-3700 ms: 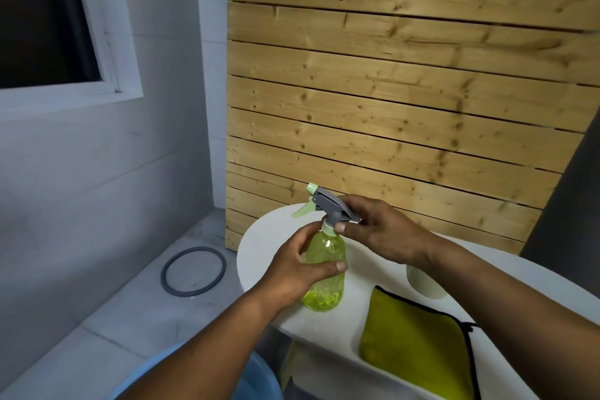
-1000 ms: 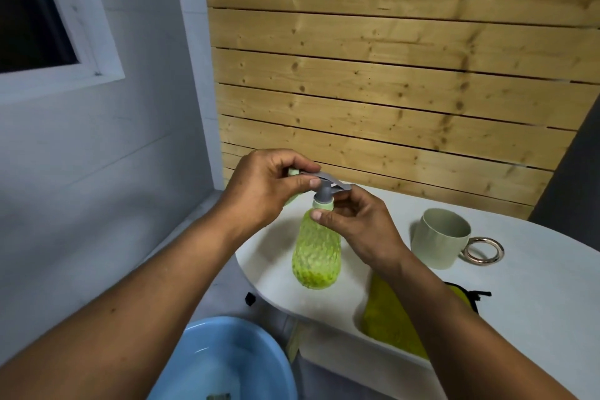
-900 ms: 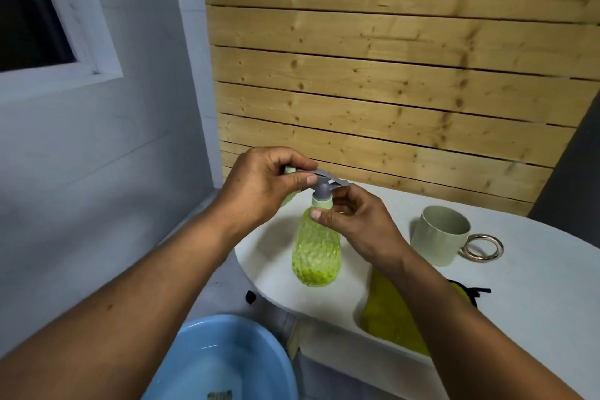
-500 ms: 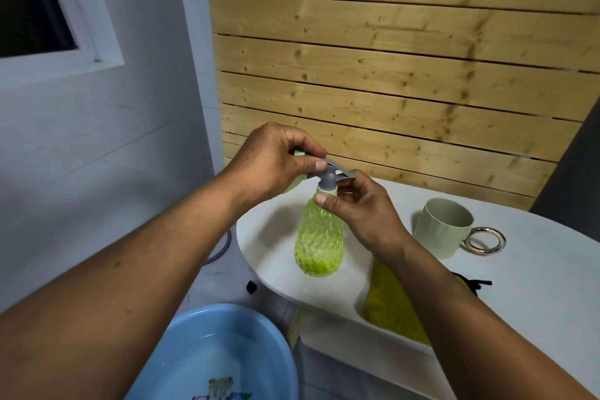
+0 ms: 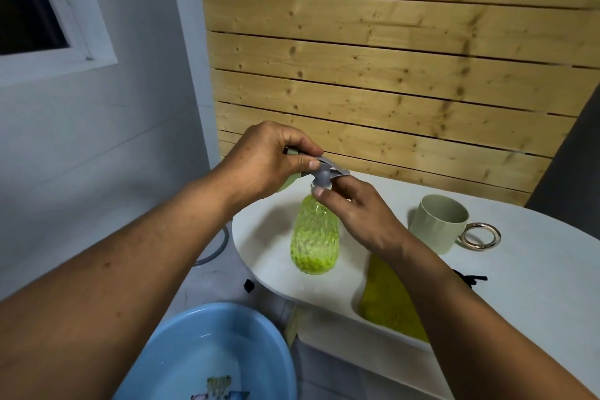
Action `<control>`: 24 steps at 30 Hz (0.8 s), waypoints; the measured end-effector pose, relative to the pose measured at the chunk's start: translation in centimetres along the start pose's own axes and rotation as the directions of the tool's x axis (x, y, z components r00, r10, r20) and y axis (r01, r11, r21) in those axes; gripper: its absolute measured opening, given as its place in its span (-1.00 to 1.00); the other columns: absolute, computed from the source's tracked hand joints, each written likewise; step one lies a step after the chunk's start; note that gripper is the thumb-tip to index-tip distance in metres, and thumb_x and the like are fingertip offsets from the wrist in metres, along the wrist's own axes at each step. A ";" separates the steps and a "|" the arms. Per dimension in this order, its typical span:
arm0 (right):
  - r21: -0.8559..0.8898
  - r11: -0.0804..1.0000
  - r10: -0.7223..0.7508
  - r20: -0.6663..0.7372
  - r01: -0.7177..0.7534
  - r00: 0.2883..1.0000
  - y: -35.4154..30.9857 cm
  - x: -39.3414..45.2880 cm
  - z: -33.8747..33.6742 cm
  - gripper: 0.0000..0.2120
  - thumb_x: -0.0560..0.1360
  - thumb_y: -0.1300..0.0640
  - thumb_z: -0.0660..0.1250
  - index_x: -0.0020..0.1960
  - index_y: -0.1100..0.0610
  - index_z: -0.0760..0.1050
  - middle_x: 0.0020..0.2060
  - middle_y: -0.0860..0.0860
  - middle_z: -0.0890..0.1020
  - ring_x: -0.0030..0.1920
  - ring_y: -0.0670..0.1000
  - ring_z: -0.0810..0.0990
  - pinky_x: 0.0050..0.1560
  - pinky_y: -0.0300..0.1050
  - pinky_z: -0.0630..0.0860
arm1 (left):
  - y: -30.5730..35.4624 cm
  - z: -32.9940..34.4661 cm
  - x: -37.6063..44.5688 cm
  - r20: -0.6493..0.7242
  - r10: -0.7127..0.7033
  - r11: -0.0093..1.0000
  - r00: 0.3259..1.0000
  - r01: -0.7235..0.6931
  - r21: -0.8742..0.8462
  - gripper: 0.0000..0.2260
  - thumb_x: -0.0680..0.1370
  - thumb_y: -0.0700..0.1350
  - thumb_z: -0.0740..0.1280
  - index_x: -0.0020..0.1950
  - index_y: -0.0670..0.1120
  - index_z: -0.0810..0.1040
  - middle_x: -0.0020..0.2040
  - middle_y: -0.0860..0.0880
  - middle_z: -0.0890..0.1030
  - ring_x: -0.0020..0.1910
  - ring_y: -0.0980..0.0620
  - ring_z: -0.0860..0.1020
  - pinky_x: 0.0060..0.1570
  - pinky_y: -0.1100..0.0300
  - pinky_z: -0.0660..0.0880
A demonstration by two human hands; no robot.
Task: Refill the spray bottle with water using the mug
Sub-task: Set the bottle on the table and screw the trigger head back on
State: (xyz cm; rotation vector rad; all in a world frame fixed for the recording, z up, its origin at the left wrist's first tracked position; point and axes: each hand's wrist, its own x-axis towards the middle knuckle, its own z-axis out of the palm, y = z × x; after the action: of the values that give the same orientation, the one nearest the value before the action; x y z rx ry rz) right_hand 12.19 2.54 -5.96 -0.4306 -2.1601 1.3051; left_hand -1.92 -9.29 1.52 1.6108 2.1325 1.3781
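**Spray head being worked loose before refill**

Nearest the camera, a blue basin [image 5: 207, 357] holding water sits on the floor below the white tabletop [image 5: 519, 286], with a yellow cloth [image 5: 386, 302] lying on the tabletop's near edge. The green spray bottle [image 5: 314, 237] stands upright near the tabletop's left end. The right hand [image 5: 354, 214] has shifted from the trigger head down to the neck, its grip pinching the collar, while the left hand [image 5: 269, 162] has left the bottle's body and now closes around the grey spray head [image 5: 328, 172], fingers pressed onto it. That swap suggests the unscrewing is under way; the head still sits on the bottle. Further back, the pale mug [image 5: 438, 224] waits just beside the right wrist, apparently unused so far, before a wooden slat wall [image 5: 389, 58]
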 end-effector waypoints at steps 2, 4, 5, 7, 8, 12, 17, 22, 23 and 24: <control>-0.003 1.000 -0.012 0.012 0.012 1.000 0.0 -0.1 -0.3 -0.80 0.50 -0.06 0.39 0.06 0.00 0.62 -0.17 0.16 0.60 -0.16 -0.06 0.50 0.04 0.15 0.52 | 0.0 0.0 0.0 0.001 -0.011 1.000 1.000 0.011 -0.005 -0.83 0.45 -0.16 0.55 0.04 -0.06 0.75 -0.05 0.06 0.74 -0.04 0.15 0.70 0.07 0.19 0.64; 0.070 0.998 -0.005 -0.039 0.007 0.999 -0.2 -0.1 0.1 -0.81 0.46 0.00 0.48 0.05 0.00 0.63 -0.22 0.05 0.62 -0.20 -0.11 0.52 -0.01 0.09 0.55 | 0.0 -0.1 0.0 0.004 -0.020 1.000 1.000 0.020 -0.006 -0.84 0.46 -0.16 0.55 0.03 -0.04 0.75 -0.05 0.07 0.74 -0.05 0.16 0.71 0.06 0.18 0.65; 0.117 0.993 0.013 -0.084 -0.003 0.996 -0.4 -0.1 0.5 -0.78 0.41 0.03 0.53 0.03 -0.01 0.61 -0.23 0.01 0.63 -0.23 -0.15 0.52 -0.09 0.01 0.58 | 0.1 0.0 -0.1 0.006 -0.019 1.000 1.000 0.019 -0.002 -0.84 0.46 -0.16 0.55 0.03 -0.04 0.75 -0.05 0.08 0.74 -0.07 0.17 0.71 0.05 0.19 0.65; 0.142 0.989 0.061 -0.188 -0.034 0.980 -0.7 -0.1 1.4 -0.68 0.32 0.03 0.60 -0.03 -0.03 0.53 -0.28 -0.13 0.60 -0.31 -0.20 0.51 -0.21 -0.20 0.49 | 0.3 0.0 -0.1 0.010 -0.011 1.000 1.000 0.010 0.013 -0.83 0.46 -0.16 0.55 0.03 -0.03 0.75 -0.06 0.09 0.74 -0.10 0.21 0.70 0.01 0.26 0.64; 0.129 0.990 0.077 -0.227 -0.049 0.971 -0.9 -0.2 1.9 -0.64 0.29 0.00 0.61 -0.05 -0.04 0.49 -0.27 -0.16 0.60 -0.30 -0.21 0.52 -0.21 -0.23 0.47 | 0.3 0.0 -0.1 0.012 -0.008 1.000 1.000 0.007 0.019 -0.83 0.46 -0.15 0.55 0.03 -0.04 0.75 -0.07 0.10 0.74 -0.11 0.22 0.70 -0.01 0.29 0.63; 0.128 0.989 0.089 -0.132 -0.072 0.987 -0.9 -0.6 1.6 -0.64 0.40 -0.08 0.51 0.13 -0.08 0.49 -0.03 -0.17 0.63 -0.07 -0.17 0.59 -0.02 -0.17 0.53 | 0.2 -0.1 -0.1 0.010 -0.017 1.000 1.000 0.017 0.001 -0.83 0.46 -0.17 0.54 0.05 -0.06 0.74 -0.06 0.09 0.74 -0.10 0.23 0.70 -0.04 0.36 0.61; 0.140 0.989 0.051 -0.058 -0.043 0.997 -0.4 -0.4 0.0 -0.72 0.45 0.09 0.50 0.14 0.08 0.60 -0.01 -0.05 0.68 -0.09 -0.08 0.65 0.02 -0.09 0.58 | 0.0 0.1 0.0 0.006 -0.012 1.000 1.000 0.012 0.007 -0.84 0.46 -0.16 0.55 0.03 -0.03 0.75 -0.06 0.09 0.74 -0.09 0.21 0.70 0.00 0.27 0.63; 0.150 0.983 0.128 -0.165 -0.103 0.978 -0.6 0.0 1.8 -0.52 0.27 -0.08 0.60 0.07 -0.04 0.47 -0.03 -0.08 0.66 -0.03 0.02 0.65 0.00 0.04 0.61 | -0.1 0.0 -0.1 0.014 -0.024 1.000 1.000 0.024 -0.003 -0.84 0.45 -0.15 0.55 0.01 0.00 0.74 -0.06 0.10 0.74 -0.06 0.19 0.70 0.08 0.14 0.65; 0.159 0.982 0.122 -0.114 -0.103 0.986 -0.7 -0.1 1.4 -0.55 0.32 -0.07 0.57 0.13 -0.05 0.48 0.03 -0.08 0.65 0.01 0.01 0.64 0.04 0.00 0.61 | -0.2 0.0 -0.1 0.014 -0.024 1.000 1.000 0.024 -0.004 -0.84 0.45 -0.15 0.55 0.01 0.01 0.74 -0.05 0.09 0.74 -0.05 0.18 0.70 0.10 0.11 0.65; 0.173 0.980 0.109 -0.052 -0.099 0.993 -0.8 -0.1 0.9 -0.59 0.40 -0.03 0.52 0.19 -0.05 0.49 0.08 -0.08 0.65 0.04 -0.02 0.64 0.06 -0.07 0.60 | -0.2 0.0 -0.1 0.014 -0.024 1.000 1.000 0.024 -0.002 -0.84 0.45 -0.14 0.55 0.01 0.02 0.74 -0.05 0.09 0.74 -0.04 0.17 0.70 0.11 0.08 0.65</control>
State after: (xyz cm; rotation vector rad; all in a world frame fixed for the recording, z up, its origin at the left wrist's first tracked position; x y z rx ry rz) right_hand 11.75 1.46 -5.66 -0.5126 -1.9794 1.5014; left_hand -2.00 -9.38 1.35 1.5844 2.1342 1.3579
